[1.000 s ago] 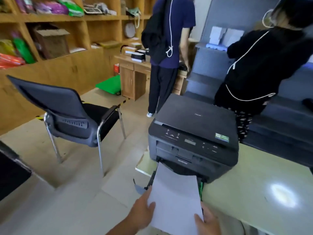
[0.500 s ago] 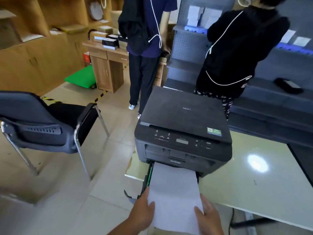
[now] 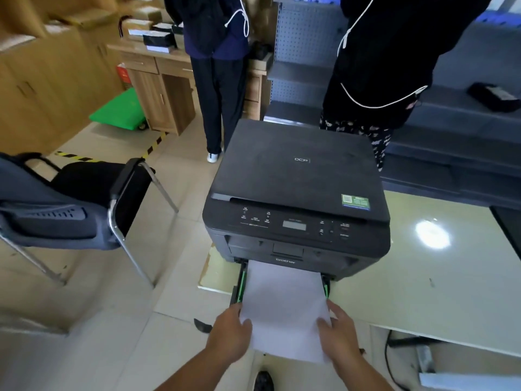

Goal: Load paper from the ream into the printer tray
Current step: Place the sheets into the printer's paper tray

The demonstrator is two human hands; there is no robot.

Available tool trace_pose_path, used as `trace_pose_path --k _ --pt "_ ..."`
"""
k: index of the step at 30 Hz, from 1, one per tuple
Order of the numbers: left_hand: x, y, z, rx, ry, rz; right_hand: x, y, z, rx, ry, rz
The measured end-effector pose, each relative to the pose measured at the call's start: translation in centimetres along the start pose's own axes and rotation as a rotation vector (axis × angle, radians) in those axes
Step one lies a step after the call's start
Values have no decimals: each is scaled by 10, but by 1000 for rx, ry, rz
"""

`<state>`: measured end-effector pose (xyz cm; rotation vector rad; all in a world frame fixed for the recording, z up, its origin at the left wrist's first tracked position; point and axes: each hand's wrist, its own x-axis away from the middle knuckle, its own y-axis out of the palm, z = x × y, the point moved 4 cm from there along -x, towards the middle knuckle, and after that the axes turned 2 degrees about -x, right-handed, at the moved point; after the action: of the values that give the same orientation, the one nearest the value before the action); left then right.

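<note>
chair (image 3: 70, 210): we are seeing a dark office chair with metal legs standing on the tiled floor, well left of the printer.
green cart (image 3: 118, 111): lying flat on the floor beside a wooden desk (image 3: 158, 80), far left background.
left hand (image 3: 229, 333): we are seeing it gripping the left edge of the paper near its front corner, thumb lying on top of the sheets, fingers (image 3: 236, 313) curled narrow around the edge and holding the stack.
tray (image 3: 238, 286): sticking out of the printer's lower front past the worktop edge, its dark left wall and green guides showing on both sides of the paper.
paper (image 3: 284, 309): white stack sitting between the tray's green guides, its far end reaching under the printer front, its near end hanging out toward us between the two hands.
printer (image 3: 296, 193): black unit sitting at the left end of the worktop, lid closed, control panel facing us.
right hand (image 3: 337, 333): we are seeing it holding the right edge of the paper, thumb on top, fingers (image 3: 335, 307) closed narrow on the stack's side.
worktop (image 3: 437, 277): pale glossy surface carrying the printer, a light reflecting off it to the right.
bystanders: two people in dark clothes standing behind the printer, one (image 3: 217, 80) by the desk, one (image 3: 380, 66) by the grey shelving.
</note>
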<state>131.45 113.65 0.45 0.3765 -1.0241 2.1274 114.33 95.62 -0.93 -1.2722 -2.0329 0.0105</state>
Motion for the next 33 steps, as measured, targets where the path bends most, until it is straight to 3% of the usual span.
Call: trace_pose_path --k 14,24,27,30,33 --pt "-19 -29 9 -372 -8 100 -52 35 -28 115 -181 67" --pt "-39 -28 23 -386 75 66 -61 40 -25 108 -137 80" --pt "-44 -27 24 -353 113 74 -55 35 -28 78 -204 97" --pt "-52 -29 26 -262 139 127 -46 14 -31 208 -357 251" --pt "-61 -26 27 -163 116 101 -46 -1 -16 380 -312 295"
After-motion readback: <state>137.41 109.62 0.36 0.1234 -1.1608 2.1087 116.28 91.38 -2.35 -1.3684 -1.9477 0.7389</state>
